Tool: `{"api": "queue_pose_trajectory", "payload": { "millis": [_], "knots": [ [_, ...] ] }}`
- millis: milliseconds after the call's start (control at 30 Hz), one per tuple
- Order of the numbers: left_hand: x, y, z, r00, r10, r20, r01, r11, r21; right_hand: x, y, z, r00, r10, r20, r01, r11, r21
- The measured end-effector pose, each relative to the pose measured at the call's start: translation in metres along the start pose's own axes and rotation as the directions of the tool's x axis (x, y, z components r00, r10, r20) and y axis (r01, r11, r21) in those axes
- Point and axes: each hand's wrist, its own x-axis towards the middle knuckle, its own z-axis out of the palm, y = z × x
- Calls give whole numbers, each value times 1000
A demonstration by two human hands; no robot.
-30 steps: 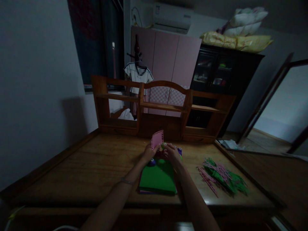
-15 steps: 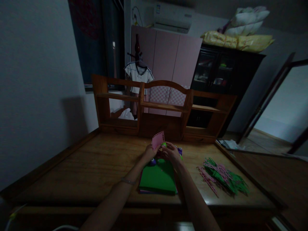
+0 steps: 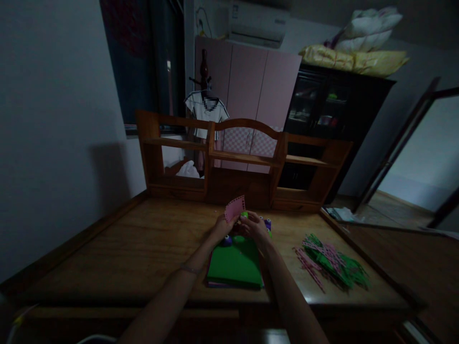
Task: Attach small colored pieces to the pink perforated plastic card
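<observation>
My left hand [image 3: 221, 229] is closed on a pink sheet [image 3: 234, 209], which stands up tilted and has a row of small holes along its edges. Against the sheet's right side, the fingers of my right hand [image 3: 255, 225] close round a small bright green piece [image 3: 244, 215]; its exact kind is too small to make out. Below both hands lies a stack of coloured sheets, a green one [image 3: 234, 265] on top and pink and purple edges under it. A small purple piece with white eyes [image 3: 227, 240] rests at the stack's far left corner. Another purple piece [image 3: 267, 223] is behind my right hand.
On the right of the wooden desk [image 3: 143, 248] is a loose heap of green and pink strips [image 3: 333, 263]. A wooden shelf unit [image 3: 244, 157] runs along the desk's back edge. The wall [image 3: 71, 119] borders the left side.
Both hands stay at nearly the same spot. The green piece appears turned slightly in my right fingers, and the pink sheet has shifted a touch left.
</observation>
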Motion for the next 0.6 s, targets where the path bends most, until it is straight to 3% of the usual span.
{"api": "queue_pose_trajectory", "payload": {
  "millis": [333, 600],
  "knots": [
    [-1, 1, 0, 999, -11, 35, 12, 1000, -24, -1, -2, -3, 999, -15, 30, 19, 991, -132],
    [-2, 2, -1, 996, -55, 67, 59, 997, -55, -1, 0, -6, 1000, -17, -13, 14, 984, -178]
  ]
}}
